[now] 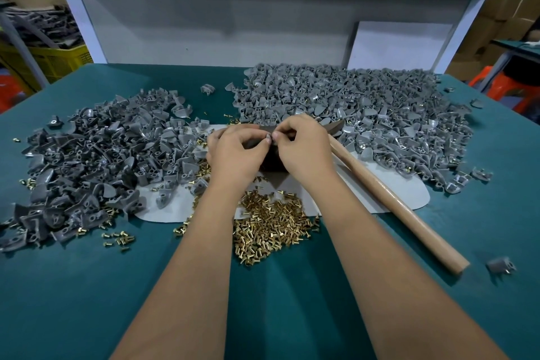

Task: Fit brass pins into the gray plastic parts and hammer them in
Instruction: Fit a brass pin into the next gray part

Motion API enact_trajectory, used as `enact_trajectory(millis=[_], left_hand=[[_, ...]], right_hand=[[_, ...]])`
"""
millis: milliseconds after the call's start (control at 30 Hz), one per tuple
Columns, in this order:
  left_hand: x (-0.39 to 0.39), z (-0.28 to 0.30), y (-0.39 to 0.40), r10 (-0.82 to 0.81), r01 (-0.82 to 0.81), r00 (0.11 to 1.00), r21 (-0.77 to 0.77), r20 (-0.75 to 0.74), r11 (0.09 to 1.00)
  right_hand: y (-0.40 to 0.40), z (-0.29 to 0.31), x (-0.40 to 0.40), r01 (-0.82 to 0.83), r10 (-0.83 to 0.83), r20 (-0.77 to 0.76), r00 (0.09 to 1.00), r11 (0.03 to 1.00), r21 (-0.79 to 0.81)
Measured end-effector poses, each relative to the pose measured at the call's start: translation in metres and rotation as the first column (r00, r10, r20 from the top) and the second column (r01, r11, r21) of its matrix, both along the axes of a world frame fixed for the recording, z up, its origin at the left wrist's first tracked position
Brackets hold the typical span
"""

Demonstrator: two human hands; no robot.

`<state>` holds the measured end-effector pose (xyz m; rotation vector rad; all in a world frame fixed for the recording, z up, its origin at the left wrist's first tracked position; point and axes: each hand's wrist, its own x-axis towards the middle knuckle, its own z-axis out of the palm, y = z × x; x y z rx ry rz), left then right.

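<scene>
My left hand (233,152) and my right hand (304,146) meet over a dark block (273,159) at the table's middle. Their fingertips pinch one small gray plastic part (269,137) between them; whether a pin is in it is hidden. A heap of brass pins (268,231) lies just below the hands, between my forearms. A pile of gray plastic parts (96,161) spreads to the left, a larger pile (350,102) to the back right. A hammer with a wooden handle (394,202) lies at the right, its head behind my right hand.
A light gray mat (409,187) lies under the block and the hammer on the teal table (87,286). A stray gray part (501,264) sits near the right edge. A white board (400,44) leans at the back. Yellow crates stand at the far left.
</scene>
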<state>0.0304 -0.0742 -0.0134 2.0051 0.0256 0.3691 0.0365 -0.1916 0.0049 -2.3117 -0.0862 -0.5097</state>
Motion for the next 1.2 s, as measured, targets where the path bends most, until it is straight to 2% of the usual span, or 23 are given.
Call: enact_trajectory(millis=[233, 433, 533, 700, 933, 1067, 1200], left_hand=[[0.001, -0.001, 0.000, -0.001, 0.001, 1.000, -0.003, 0.018, 1.000], [-0.003, -0.001, -0.003, 0.064, -0.067, 0.997, 0.097, 0.029, 0.993], [-0.003, -0.001, -0.002, 0.054, -0.056, 0.998, 0.092, 0.025, 0.994], [-0.003, -0.001, -0.002, 0.056, -0.058, 0.998, 0.077, 0.032, 0.995], [-0.003, -0.002, -0.002, 0.078, -0.080, 0.997, 0.087, 0.022, 0.993], [-0.002, -0.002, -0.001, 0.069, -0.071, 0.997, 0.086, 0.023, 0.994], [-0.003, -0.003, -0.002, 0.075, -0.077, 0.997, 0.084, 0.022, 0.993]], right_hand=[[0.008, 0.001, -0.001, 0.096, -0.096, 0.005, 0.995, 0.994, -0.061], [0.006, -0.002, -0.005, 0.074, -0.064, 0.079, 0.995, 0.988, -0.137], [0.008, 0.002, -0.005, 0.075, -0.066, 0.055, 0.996, 0.981, -0.181], [0.005, 0.011, 0.000, 0.075, -0.087, -0.102, 0.991, 0.990, -0.115], [0.006, 0.008, -0.005, 0.081, -0.080, -0.099, 0.992, 0.997, 0.007], [0.008, 0.010, -0.002, 0.123, -0.122, -0.139, 0.983, 0.992, 0.002], [0.007, 0.004, -0.004, 0.089, -0.087, -0.079, 0.993, 0.996, 0.020]])
